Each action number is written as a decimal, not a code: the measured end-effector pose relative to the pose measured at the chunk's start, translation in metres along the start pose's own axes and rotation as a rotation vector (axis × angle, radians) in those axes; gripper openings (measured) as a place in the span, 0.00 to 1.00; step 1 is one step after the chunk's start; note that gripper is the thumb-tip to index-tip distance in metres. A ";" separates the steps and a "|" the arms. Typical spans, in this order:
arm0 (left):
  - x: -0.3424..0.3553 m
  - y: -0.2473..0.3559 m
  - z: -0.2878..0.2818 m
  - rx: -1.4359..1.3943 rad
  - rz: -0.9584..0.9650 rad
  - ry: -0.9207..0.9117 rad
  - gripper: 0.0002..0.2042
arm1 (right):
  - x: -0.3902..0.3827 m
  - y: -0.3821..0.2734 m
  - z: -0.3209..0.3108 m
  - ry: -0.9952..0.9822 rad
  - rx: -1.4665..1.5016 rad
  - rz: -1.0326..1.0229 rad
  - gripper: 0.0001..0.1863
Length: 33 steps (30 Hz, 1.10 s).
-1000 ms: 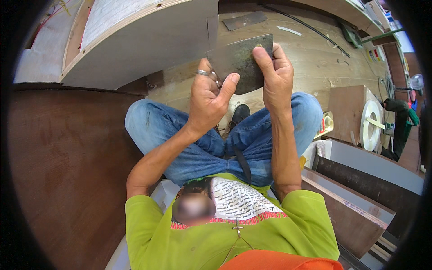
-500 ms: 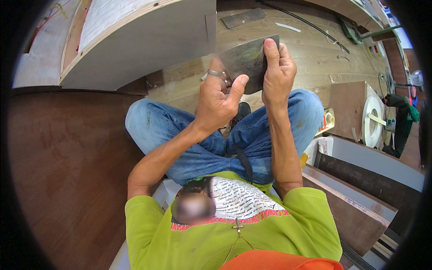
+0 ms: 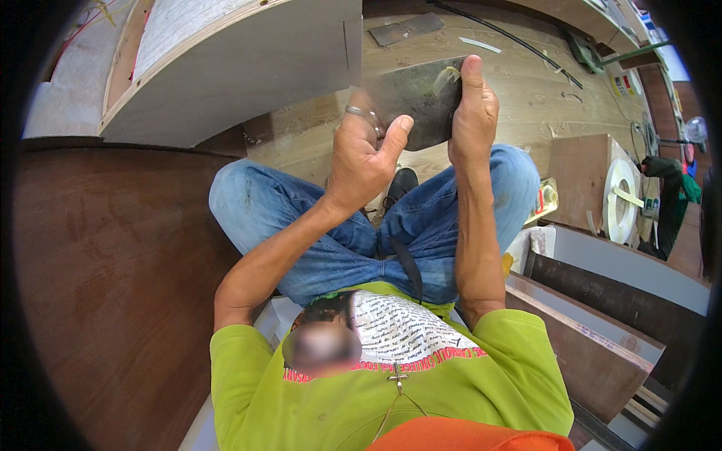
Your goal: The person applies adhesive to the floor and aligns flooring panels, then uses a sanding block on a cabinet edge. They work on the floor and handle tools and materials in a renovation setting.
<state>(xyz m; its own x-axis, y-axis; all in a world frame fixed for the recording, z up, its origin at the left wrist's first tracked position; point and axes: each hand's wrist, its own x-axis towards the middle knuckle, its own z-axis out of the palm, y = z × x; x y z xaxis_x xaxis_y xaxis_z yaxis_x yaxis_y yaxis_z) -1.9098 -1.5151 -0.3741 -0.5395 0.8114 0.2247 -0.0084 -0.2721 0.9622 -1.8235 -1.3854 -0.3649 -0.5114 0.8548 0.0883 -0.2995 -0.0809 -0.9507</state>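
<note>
The person sits with legs crossed; the left hand (image 3: 365, 154) and the right hand (image 3: 472, 113) both grip a dark flat sheet (image 3: 417, 98), held above the knees before the curved wooden panel (image 3: 226, 68). Its thin edge may cut a finger if it slips

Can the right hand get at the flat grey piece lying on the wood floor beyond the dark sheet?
Probably not as things stand: the right hand is clamped on the dark sheet with the left hand, and the flat grey piece lies well beyond both on the wood floor.
</note>
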 end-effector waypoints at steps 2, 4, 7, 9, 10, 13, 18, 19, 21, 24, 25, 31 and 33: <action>0.002 -0.001 0.000 -0.088 0.003 0.028 0.13 | -0.001 -0.006 0.004 -0.052 -0.007 -0.019 0.13; 0.002 0.002 0.002 -0.127 0.014 0.033 0.14 | -0.003 -0.011 0.005 -0.130 -0.002 -0.041 0.10; 0.001 0.009 0.006 -0.104 0.042 0.011 0.15 | -0.004 -0.007 0.003 -0.081 0.000 -0.067 0.12; 0.001 0.007 0.007 -0.076 0.065 0.004 0.16 | -0.005 -0.006 0.005 -0.051 -0.031 -0.095 0.12; 0.001 0.006 0.007 -0.051 0.049 -0.006 0.16 | -0.005 -0.006 0.005 -0.037 -0.046 -0.110 0.12; -0.003 0.004 0.005 0.004 0.011 -0.025 0.17 | -0.005 -0.003 0.005 0.007 -0.130 -0.160 0.12; -0.006 0.006 0.013 -0.042 -0.015 -0.038 0.19 | -0.003 0.001 -0.004 0.043 -0.154 -0.178 0.13; -0.006 0.006 0.013 -0.035 -0.013 -0.039 0.19 | -0.002 0.002 -0.006 0.050 -0.159 -0.181 0.14; -0.007 0.004 0.013 -0.021 -0.010 -0.042 0.19 | 0.001 0.004 -0.007 0.076 -0.171 -0.166 0.17; -0.007 0.005 0.012 -0.043 -0.002 -0.046 0.18 | 0.003 0.001 -0.007 0.073 -0.172 -0.101 0.20; -0.006 0.005 0.010 -0.039 -0.020 -0.046 0.18 | 0.003 -0.001 -0.007 0.066 -0.171 -0.072 0.20; -0.001 0.008 0.006 -0.069 0.006 0.005 0.17 | 0.000 -0.013 -0.010 -0.026 -0.002 0.002 0.17; -0.001 0.010 0.005 -0.075 -0.020 0.002 0.16 | -0.003 -0.012 -0.008 -0.090 -0.063 -0.057 0.13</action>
<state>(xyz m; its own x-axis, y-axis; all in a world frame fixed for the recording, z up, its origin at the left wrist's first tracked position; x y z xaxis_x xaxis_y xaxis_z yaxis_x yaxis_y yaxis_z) -1.9049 -1.5160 -0.3643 -0.5401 0.8162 0.2053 -0.0823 -0.2940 0.9522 -1.8123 -1.3829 -0.3562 -0.5660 0.8074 0.1666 -0.2807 0.0013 -0.9598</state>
